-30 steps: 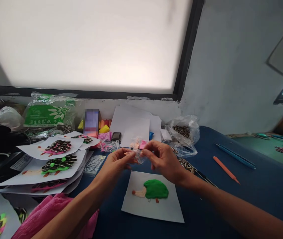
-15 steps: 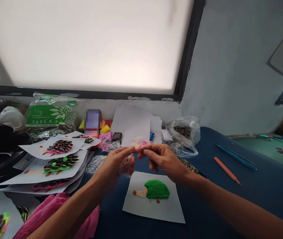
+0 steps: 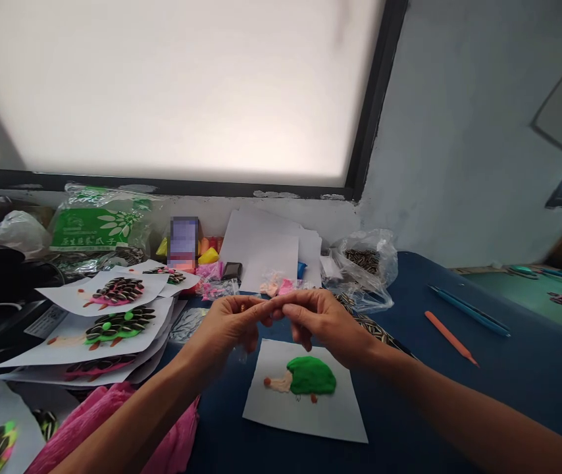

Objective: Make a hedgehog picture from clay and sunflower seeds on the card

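Note:
My left hand [image 3: 239, 319] and my right hand [image 3: 318, 319] meet above a white paper card, fingertips pinched together. Whatever lies between the fingertips is too small and covered to make out. A clear plastic wrapper [image 3: 239, 355] shows faintly below my left palm, held in the curled fingers. On the card [image 3: 305, 421] beneath is a hedgehog in modelling clay: a green body [image 3: 312, 375], a pale peach snout [image 3: 280, 384], a brown nose [image 3: 267, 382] and one brown foot [image 3: 314, 398]. Beside that foot, a second foot is only a drawn outline.
Finished hedgehog cards [image 3: 113, 329] with sunflower seeds lie stacked at left, above a pink cloth [image 3: 172, 434]. Behind are clay packets [image 3: 209, 257], white paper [image 3: 261, 250] and a seed bag [image 3: 364, 260]. An orange tool [image 3: 451, 338] and a blue pen [image 3: 468, 309] lie right.
My fingertips have come closer together and overlap more, covering the small reddish-brown bit seen between them before. The wrapper under my left hand shows less. The card stays put.

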`<state>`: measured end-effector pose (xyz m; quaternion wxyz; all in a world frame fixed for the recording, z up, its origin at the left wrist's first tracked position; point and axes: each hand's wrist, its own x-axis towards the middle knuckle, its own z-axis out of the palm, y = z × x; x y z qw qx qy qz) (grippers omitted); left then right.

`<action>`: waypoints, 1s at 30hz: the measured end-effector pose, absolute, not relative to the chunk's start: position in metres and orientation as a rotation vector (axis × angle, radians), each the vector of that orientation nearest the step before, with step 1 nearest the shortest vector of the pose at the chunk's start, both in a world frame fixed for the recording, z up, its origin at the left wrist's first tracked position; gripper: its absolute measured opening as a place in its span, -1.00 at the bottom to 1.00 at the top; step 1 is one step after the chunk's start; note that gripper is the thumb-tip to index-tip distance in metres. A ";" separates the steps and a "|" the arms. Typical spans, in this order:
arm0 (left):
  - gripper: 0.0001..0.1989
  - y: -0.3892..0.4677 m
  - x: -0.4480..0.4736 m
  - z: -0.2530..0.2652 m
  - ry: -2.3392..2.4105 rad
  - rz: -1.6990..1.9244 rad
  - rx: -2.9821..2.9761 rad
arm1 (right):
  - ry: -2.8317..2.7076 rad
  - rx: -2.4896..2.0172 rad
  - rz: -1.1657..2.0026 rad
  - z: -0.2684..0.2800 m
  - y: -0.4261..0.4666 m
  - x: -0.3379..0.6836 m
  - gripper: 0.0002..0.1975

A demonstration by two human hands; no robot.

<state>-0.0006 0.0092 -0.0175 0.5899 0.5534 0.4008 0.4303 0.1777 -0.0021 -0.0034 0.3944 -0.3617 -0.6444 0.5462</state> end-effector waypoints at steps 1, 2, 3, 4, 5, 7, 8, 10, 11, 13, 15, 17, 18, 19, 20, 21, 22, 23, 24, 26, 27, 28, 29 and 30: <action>-0.63 0.010 -0.001 -0.017 0.930 0.999 1.291 | -1.602 -0.921 1.401 -0.003 -0.001 0.179 -0.79; -0.63 0.010 -0.002 -0.017 0.930 0.997 1.289 | -1.574 -0.924 1.413 -0.004 0.000 0.180 -0.80; -0.63 0.011 -0.003 -0.017 0.929 0.995 1.285 | -1.554 -0.928 1.423 -0.004 0.001 0.181 -0.81; -0.63 0.011 -0.003 -0.018 0.926 0.993 1.280 | -1.540 -0.934 1.430 -0.004 0.002 0.183 -0.82; -0.64 0.011 -0.004 -0.018 0.918 0.988 1.280 | -1.530 -0.940 1.433 -0.004 0.003 0.184 -0.83; -0.65 0.012 -0.005 -0.020 0.894 0.972 1.285 | -1.517 -0.952 1.433 -0.005 0.004 0.185 -0.83; -0.66 0.012 -0.005 -0.022 0.881 0.964 1.282 | -1.515 -0.952 1.431 -0.005 0.005 0.185 -0.82; -0.68 0.013 -0.006 -0.024 0.858 0.954 1.268 | -1.525 -0.947 1.434 -0.007 0.005 0.185 -0.82; -0.68 0.014 -0.006 -0.026 0.848 0.953 1.258 | -1.528 -0.945 1.436 -0.007 0.004 0.185 -0.81; -0.68 0.015 -0.006 -0.028 0.829 0.953 1.241 | -1.534 -0.951 1.416 -0.009 0.004 0.184 -0.79; -0.67 0.015 -0.006 -0.029 0.816 0.943 1.247 | -1.580 -0.956 1.337 -0.009 0.003 0.182 -0.78; -0.65 0.014 -0.006 -0.030 0.811 0.917 1.294 | -1.656 -0.939 1.226 -0.009 0.003 0.182 -0.76; -0.64 0.013 -0.005 -0.029 0.806 0.897 1.311 | -1.696 -0.925 1.177 -0.009 0.003 0.182 -0.75; -0.63 0.012 -0.005 -0.028 0.795 0.875 1.326 | -1.732 -0.916 1.141 -0.009 0.003 0.182 -0.75; -0.62 0.011 -0.004 -0.027 0.786 0.855 1.339 | -1.763 -0.911 1.117 -0.008 0.003 0.182 -0.75; -0.61 0.010 -0.003 -0.026 0.777 0.840 1.349 | -1.788 -0.912 1.100 -0.008 0.003 0.183 -0.76; -0.61 0.010 -0.003 -0.025 0.770 0.828 1.356 | -1.805 -0.919 1.084 -0.008 0.003 0.183 -0.76; -0.61 0.009 -0.002 -0.024 0.765 0.818 1.361 | -1.816 -0.924 1.065 -0.008 0.002 0.183 -0.76; -0.60 0.009 -0.001 -0.023 0.762 0.805 1.364 | -1.823 -0.927 1.045 -0.008 0.002 0.183 -0.76; -0.56 0.007 0.000 -0.021 0.755 0.777 1.368 | -1.846 -0.935 1.029 -0.008 0.002 0.183 -0.76; -0.54 0.007 0.000 -0.020 0.752 0.761 1.373 | -1.861 -0.942 1.022 -0.008 0.001 0.183 -0.76; -0.52 0.006 0.000 -0.019 0.750 0.745 1.378 | -1.874 -0.950 1.015 -0.007 0.001 0.183 -0.76; -0.49 0.006 0.000 -0.018 0.746 0.732 1.381 | -1.878 -0.955 1.010 -0.006 0.002 0.183 -0.75; -0.47 0.005 -0.001 -0.017 0.744 0.728 1.379 | -1.872 -0.958 1.013 -0.005 0.002 0.184 -0.74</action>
